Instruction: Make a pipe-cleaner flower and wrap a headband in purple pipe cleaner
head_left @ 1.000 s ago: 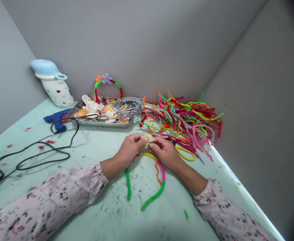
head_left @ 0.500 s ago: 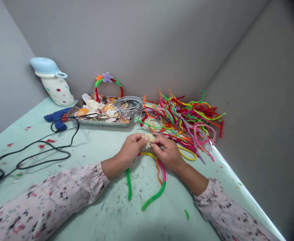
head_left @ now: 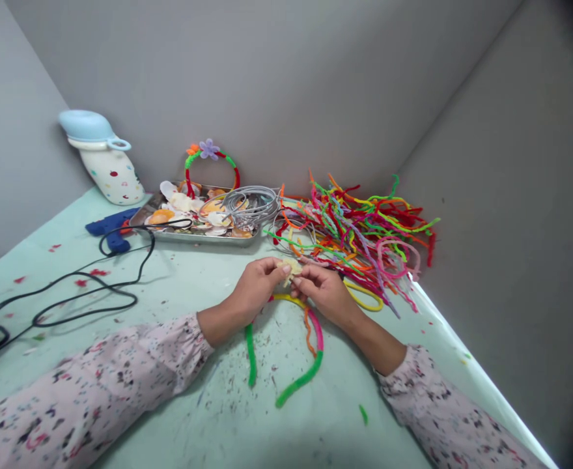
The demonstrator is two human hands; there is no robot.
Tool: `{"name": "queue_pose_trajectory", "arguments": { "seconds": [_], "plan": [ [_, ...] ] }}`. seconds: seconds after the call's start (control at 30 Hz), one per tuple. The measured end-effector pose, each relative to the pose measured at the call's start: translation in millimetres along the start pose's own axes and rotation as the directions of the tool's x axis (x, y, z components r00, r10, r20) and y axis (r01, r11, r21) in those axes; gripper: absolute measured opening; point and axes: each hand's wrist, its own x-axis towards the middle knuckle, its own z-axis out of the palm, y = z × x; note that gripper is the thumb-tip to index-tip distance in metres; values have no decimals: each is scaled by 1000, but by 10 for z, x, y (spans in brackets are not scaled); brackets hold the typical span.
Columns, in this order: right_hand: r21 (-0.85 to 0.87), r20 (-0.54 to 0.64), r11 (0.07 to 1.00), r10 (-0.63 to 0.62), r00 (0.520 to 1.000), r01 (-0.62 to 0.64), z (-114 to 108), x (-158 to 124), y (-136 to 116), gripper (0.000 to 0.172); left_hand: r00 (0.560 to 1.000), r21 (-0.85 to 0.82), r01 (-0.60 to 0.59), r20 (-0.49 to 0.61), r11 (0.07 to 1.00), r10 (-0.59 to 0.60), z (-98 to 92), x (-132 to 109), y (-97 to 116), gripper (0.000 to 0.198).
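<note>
Between my two hands is a small pale-yellow pipe cleaner flower [head_left: 292, 266], its petals partly covered by fingers. My left hand [head_left: 260, 283] pinches it from the left with thumb and forefinger. From the right, my right hand [head_left: 325, 293] closes its thumb and fingertips on the flower's lower side. Just below lies a headband [head_left: 306, 378] wrapped in green, pink and yellow pipe cleaner, its top partly hidden by my hands. A thin orange pipe cleaner [head_left: 308, 335] hangs from its right side.
Behind my hands stands a metal tray [head_left: 203, 240] of seashells with coiled wire [head_left: 260, 205] and a finished-looking flower headband [head_left: 237, 176]. Loose pipe cleaners [head_left: 359, 228] pile up right. A blue glue gun [head_left: 113, 228], black cord [head_left: 86, 293] and white bottle [head_left: 111, 172] are left.
The fingers of my right hand have shifted slightly around the flower's lower side. My left hand keeps its pinch, and the headband lies in nearly the same place.
</note>
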Motion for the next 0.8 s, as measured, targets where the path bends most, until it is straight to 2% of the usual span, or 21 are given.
{"name": "queue_pose_trajectory", "arguments": {
  "seconds": [0.17,0.3,0.47,0.67,0.8],
  "plan": [
    [-19,-49,998,-57,997,56,-4,9,13,10,1000,4,-26,5,1000,26,-19,7,-9,22],
    [28,7,999,-36,999,36,-14,10,-19,17,1000,60,-23,-19,998,24,-50,25,-24,21],
    [-99,-25,995,-25,999,22,-17,20,-9,13,998,63,-37,46,997,35,-47,26,-28,23],
    [-85,-23,996,30,999,-32,-27,24,55,15,999,131,-46,15,990,45,-70,49,-11,20],
    [-104,-9,995,3,1000,-4,-27,19,39,16,999,195,-34,-16,980,38,-74,57,-20,18]
  ]
}}
